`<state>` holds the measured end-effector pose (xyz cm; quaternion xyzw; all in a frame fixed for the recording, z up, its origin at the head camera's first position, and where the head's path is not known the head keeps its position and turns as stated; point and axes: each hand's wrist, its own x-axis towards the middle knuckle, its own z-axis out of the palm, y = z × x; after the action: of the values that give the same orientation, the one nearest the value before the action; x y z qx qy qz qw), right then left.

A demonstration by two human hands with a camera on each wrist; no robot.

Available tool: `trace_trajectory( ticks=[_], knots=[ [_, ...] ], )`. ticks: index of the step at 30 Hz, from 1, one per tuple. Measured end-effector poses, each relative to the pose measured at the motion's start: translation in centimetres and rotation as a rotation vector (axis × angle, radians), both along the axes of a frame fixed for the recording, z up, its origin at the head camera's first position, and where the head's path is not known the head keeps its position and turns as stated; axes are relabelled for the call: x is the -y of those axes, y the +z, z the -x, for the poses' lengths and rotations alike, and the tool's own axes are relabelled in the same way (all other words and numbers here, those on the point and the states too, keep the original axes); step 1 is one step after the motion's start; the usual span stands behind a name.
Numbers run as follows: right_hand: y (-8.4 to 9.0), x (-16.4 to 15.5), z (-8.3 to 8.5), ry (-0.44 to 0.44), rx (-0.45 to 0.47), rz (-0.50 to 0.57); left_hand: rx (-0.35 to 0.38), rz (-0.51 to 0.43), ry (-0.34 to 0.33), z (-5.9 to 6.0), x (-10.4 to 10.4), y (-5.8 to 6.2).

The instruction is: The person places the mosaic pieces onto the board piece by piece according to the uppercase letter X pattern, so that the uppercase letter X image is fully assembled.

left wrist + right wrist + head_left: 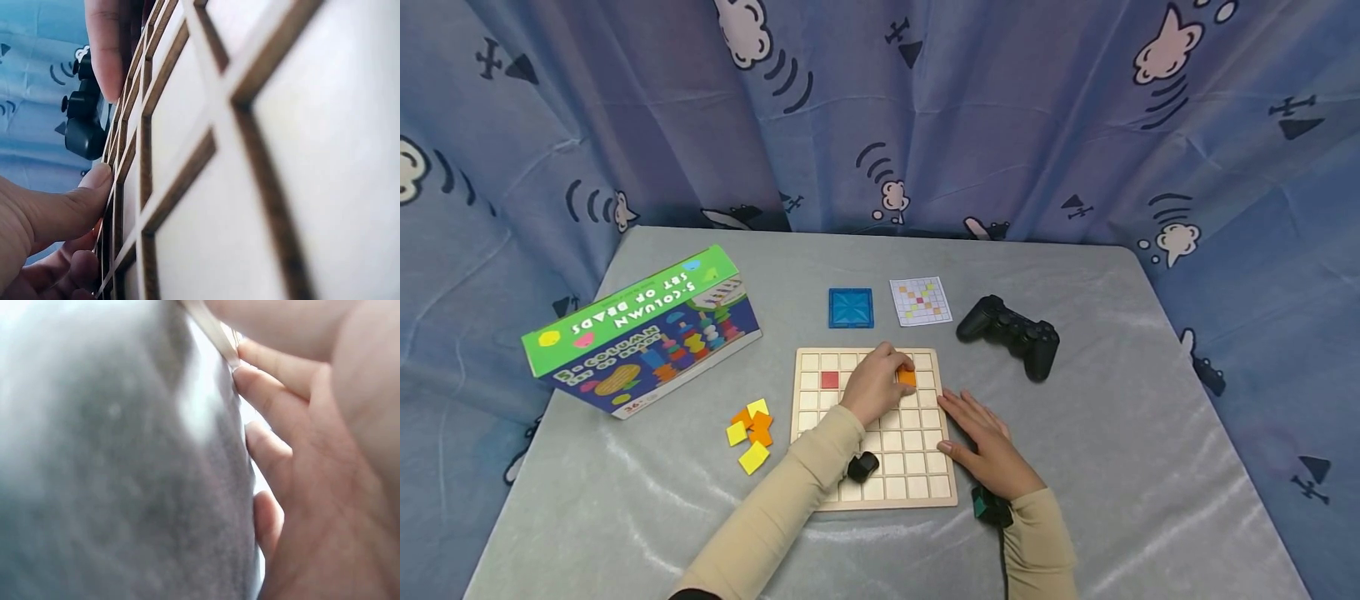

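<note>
A wooden grid board (917, 462) lies flat at the middle of the table, with a red square tile (830, 380) in one of its upper left cells. Reaching over the board, my left hand (874, 385) pinches an orange square tile (907, 378) by its edges, low over an upper right cell. In the left wrist view the thumb (69, 212) is close to the grid surface, and the tile is hidden. My right hand (988, 446) rests along the board's right edge, fingers extended, their tips at the rim.
Several loose yellow and orange tiles (753, 459) lie left of the board. Behind it are a blue square tray (851, 308) and a pattern card (921, 301). A black game controller (1009, 333) lies at the back right, and a bead set box (647, 337) stands at the left.
</note>
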<state>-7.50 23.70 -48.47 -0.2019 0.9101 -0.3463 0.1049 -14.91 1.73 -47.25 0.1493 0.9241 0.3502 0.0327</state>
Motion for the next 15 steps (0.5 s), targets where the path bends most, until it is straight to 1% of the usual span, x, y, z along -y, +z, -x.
trace_trajectory(
  ticks=[4, 7, 11, 13, 15],
  knots=[
    [0.1, 0.0, 0.1, 0.001, 0.001, 0.006, -0.001, -0.006, -0.004, 0.1, 0.1, 0.2],
    [0.0, 0.0, 0.3, 0.01, -0.004, 0.002, 0.005, 0.007, -0.016, 0.2, 0.2, 0.3],
    [0.0, 0.1, 0.3, 0.01, -0.009, -0.003, 0.036, 0.011, -0.034, 0.1, 0.6, 0.7],
    [0.1, 0.1, 0.2, 0.004, -0.01, -0.006, 0.059, -0.016, -0.031, -0.4, 1.2, 1.1],
    [0.2, 0.1, 0.0, 0.004, -0.01, -0.018, 0.089, -0.065, -0.014, -1.4, 2.1, 1.5]
  ],
)
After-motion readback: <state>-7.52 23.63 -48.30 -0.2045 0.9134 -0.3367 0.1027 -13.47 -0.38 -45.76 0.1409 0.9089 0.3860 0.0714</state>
